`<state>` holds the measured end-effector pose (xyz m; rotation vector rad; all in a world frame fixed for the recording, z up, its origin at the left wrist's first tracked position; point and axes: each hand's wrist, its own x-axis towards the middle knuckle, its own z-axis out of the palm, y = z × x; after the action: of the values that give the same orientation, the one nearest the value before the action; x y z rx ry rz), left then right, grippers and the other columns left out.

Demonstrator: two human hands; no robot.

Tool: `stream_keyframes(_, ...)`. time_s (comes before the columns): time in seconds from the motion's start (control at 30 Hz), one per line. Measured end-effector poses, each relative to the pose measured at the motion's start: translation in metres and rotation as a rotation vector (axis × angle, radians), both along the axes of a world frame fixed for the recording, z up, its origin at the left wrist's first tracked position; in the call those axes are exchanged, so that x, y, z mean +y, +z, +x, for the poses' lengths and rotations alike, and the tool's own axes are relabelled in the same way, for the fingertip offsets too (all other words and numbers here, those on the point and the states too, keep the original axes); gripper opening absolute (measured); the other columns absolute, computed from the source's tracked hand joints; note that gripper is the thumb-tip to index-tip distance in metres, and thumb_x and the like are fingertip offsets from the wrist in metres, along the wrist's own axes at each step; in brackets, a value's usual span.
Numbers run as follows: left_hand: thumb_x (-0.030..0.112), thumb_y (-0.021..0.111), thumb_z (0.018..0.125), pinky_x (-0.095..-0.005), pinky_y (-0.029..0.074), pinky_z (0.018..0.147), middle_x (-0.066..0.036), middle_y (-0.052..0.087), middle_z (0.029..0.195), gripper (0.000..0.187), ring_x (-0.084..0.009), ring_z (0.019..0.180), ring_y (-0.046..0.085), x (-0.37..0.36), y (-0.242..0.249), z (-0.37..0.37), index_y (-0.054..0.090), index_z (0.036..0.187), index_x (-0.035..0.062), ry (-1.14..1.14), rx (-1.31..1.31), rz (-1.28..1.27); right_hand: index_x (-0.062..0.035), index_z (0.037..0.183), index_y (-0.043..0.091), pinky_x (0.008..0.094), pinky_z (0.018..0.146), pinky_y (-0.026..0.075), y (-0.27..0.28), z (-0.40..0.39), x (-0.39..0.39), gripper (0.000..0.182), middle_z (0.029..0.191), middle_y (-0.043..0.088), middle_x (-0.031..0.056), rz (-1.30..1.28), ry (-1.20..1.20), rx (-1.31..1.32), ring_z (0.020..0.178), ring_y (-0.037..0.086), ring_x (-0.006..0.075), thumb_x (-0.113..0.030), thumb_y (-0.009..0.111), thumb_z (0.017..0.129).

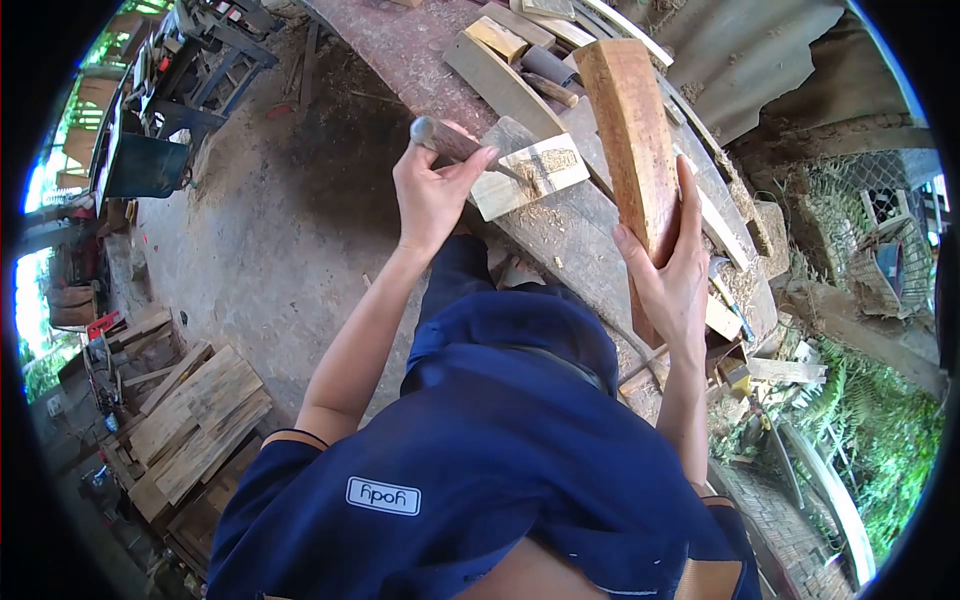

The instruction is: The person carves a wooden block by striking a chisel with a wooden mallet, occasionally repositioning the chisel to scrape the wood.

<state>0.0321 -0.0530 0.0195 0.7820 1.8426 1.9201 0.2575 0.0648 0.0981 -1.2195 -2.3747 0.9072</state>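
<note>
My left hand (432, 195) is closed around the handle of a chisel (452, 142), which slants down to the right. Its blade tip meets a pale wooden block (497, 196), beside a rough chipped-out recess. Shavings lie on and around this block, which rests on a worn wooden bench (585, 235). In my right hand (672, 285) is a long, thick piece of wood (630, 125), gripped near its lower part and raised over the bench, apart from the chisel. My right fingers lie along its right side, with the thumb on the near face.
Wood offcuts (500, 75) and a wooden-handled tool (550, 88) lie on the bench's far part. Stacked boards (200, 420) stand on the floor at lower left. A dark green bin-like object (148, 165) is at upper left. Corrugated sheeting (740, 60) borders the right side.
</note>
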Motion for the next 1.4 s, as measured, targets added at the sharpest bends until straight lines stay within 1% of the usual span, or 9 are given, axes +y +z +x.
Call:
stream_keyframes(0.17,0.004,0.081,0.078,-0.0260,0.059,0.065,-0.003,0.063,0.089,0.026,-0.0114,0.081,0.067,0.008,0.001,0.014,0.062,0.097,0.0036,-0.024,0.134,-0.067,-0.0161,0.153,0.027,0.0433,0.094,0.051,0.028,-0.021,-0.002,0.087,0.127,0.061,0.0239,-0.032,0.140,0.224,0.108,0.066,0.0355,-0.030,0.073,0.081)
stream_keyframes(0.3,0.009,0.082,0.074,-0.0322,0.055,0.068,-0.008,0.061,0.087,0.023,-0.0211,0.076,0.066,0.012,0.012,0.024,0.066,0.090,0.0050,-0.110,0.496,-0.042,-0.0086,0.151,0.029,0.0438,0.095,0.052,0.060,-0.043,-0.007,0.087,0.131,0.059,0.0228,0.291,0.314,0.559,0.115,0.063,0.0358,-0.025,0.074,0.079)
stream_keyframes(0.37,0.009,0.081,0.072,-0.0360,0.055,0.073,-0.010,0.063,0.092,0.026,-0.0279,0.082,0.065,0.011,0.010,0.031,0.066,0.093,0.0055,-0.151,0.475,0.001,-0.0092,0.151,0.030,0.0424,0.086,0.056,0.055,-0.042,-0.017,0.088,0.120,0.064,0.0239,0.151,0.364,0.418,0.097,0.069,0.0380,-0.024,0.074,0.077)
stream_keyframes(0.43,0.007,0.081,0.068,-0.0398,0.053,0.081,-0.012,0.064,0.101,0.032,-0.0325,0.094,0.064,0.004,0.001,0.034,0.066,0.096,0.0057,-0.146,0.575,-0.066,-0.0132,0.152,0.030,0.0406,0.076,0.057,0.062,-0.042,-0.011,0.087,0.107,0.068,0.0229,0.003,0.486,-0.098,0.084,0.069,0.0401,-0.023,0.073,0.077)
stream_keyframes(0.57,0.010,0.082,0.064,-0.0415,0.050,0.089,-0.014,0.062,0.112,0.043,-0.0347,0.107,0.060,-0.005,-0.008,0.037,0.066,0.104,0.0066,-0.168,0.571,-0.135,-0.0180,0.153,0.029,0.0418,0.065,0.055,0.059,-0.036,-0.023,0.087,0.093,0.070,0.0205,0.118,0.423,0.196,0.075,0.069,0.0376,-0.027,0.072,0.078)
stream_keyframes(0.8,0.007,0.079,0.071,-0.0423,0.052,0.083,-0.016,0.063,0.103,0.037,-0.0376,0.097,0.062,-0.005,-0.003,0.032,0.063,0.105,0.0052,-0.119,0.560,-0.116,-0.0183,0.154,0.030,0.0450,0.070,0.054,0.046,-0.031,-0.026,0.087,0.089,0.070,0.0208,0.000,0.395,-0.005,0.076,0.069,0.0376,-0.027,0.070,0.077)
stream_keyframes(0.93,0.009,0.074,0.087,-0.0235,0.054,0.067,-0.003,0.072,0.083,0.012,-0.0077,0.073,0.067,-0.010,-0.007,0.008,0.066,0.090,0.0015,-0.158,0.058,0.021,-0.0155,0.153,0.028,0.0444,0.080,0.054,0.029,-0.020,-0.031,0.085,0.101,0.070,0.0245,-0.009,0.240,0.083,0.090,0.070,0.0400,-0.027,0.068,0.079)
stream_keyframes(1.1,0.015,0.072,0.089,-0.0226,0.046,0.069,0.000,0.070,0.081,0.013,-0.0055,0.075,0.060,-0.016,-0.015,-0.056,0.072,0.089,0.0016,-0.406,-0.118,-0.138,-0.0155,0.153,0.029,0.0440,0.089,0.052,0.015,-0.005,-0.039,0.082,0.112,0.067,0.0261,-0.041,0.024,0.078,0.101,0.068,0.0403,-0.026,0.069,0.082)
stream_keyframes(1.4,0.014,0.073,0.089,-0.0233,0.048,0.065,-0.004,0.072,0.080,0.015,-0.0080,0.072,0.064,0.001,0.008,-0.038,0.074,0.090,-0.0002,-0.518,0.230,-0.168,-0.0177,0.153,0.027,0.0469,0.099,0.047,0.007,-0.006,-0.067,0.083,0.131,0.058,0.0259,-0.124,-0.263,0.134,0.119,0.059,0.0423,-0.027,0.070,0.084)
